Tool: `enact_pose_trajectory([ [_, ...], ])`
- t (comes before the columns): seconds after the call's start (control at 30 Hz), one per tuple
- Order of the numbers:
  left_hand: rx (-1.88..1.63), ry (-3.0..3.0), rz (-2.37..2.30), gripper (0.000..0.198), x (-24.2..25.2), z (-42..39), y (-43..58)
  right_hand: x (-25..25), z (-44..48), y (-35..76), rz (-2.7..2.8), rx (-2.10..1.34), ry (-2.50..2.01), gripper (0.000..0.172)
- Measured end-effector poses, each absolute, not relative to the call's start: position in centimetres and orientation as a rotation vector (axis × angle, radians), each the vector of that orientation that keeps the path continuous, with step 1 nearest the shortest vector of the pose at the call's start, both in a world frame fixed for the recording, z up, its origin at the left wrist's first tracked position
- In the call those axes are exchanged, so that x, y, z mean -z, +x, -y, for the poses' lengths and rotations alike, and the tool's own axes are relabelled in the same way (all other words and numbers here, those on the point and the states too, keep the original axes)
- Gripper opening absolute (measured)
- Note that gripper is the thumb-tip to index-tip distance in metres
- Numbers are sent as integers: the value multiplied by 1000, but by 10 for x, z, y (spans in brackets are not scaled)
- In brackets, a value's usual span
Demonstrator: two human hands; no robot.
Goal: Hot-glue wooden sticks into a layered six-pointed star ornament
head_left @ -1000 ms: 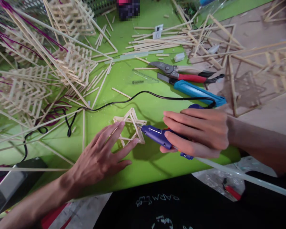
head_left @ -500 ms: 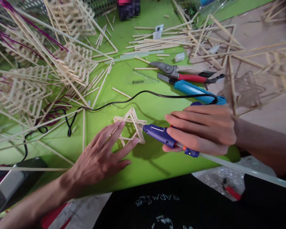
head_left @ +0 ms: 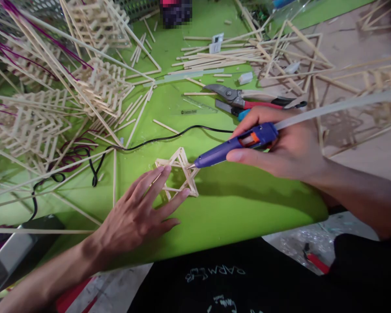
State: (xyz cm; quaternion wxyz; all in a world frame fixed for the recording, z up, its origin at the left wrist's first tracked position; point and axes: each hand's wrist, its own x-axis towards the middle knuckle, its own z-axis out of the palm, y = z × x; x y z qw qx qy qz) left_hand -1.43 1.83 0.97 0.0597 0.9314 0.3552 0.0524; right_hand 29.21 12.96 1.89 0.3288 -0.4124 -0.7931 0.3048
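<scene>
A small star-shaped frame of wooden sticks (head_left: 186, 171) lies flat on the green table (head_left: 234, 213). My left hand (head_left: 143, 204) rests on its left side, fingers spread, with fingertips touching the sticks. A blue hot glue gun (head_left: 218, 152) is in my right hand (head_left: 289, 143), whose fingers wrap round it. Its metal nozzle meets the right side of the star, or comes very close; I cannot tell which. A long translucent glue stick (head_left: 342, 106) sticks out of the gun's back end. The gun's handle is mostly hidden by my hand.
Red-handled pruning shears (head_left: 230, 93) lie behind my right hand, over a blue-handled tool mostly hidden. Stacked stick structures (head_left: 101, 82) with purple string crowd the left. Loose sticks (head_left: 218, 58) are piled at the back. A black cord (head_left: 156, 140) crosses the table.
My right hand has rolled the glue gun over and raised its back end, so the glue stick now points up and right. The nozzle stays by the star. My left hand is still.
</scene>
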Motion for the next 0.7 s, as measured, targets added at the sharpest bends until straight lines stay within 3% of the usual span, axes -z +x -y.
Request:
enact_pose_trajectory([
  [0.17,-135,2817,-1078,66,-9,-18,-14,-15,-140,289,1931,-1003,-1186,38],
  [0.3,-148,2823,-1071,66,-9,-19,-15,-10,-153,290,1883,-1183,-1176,39],
  [0.7,-132,2830,-1089,64,-7,-18,-14,-15,-200,269,2258,-1446,-1206,46],
])
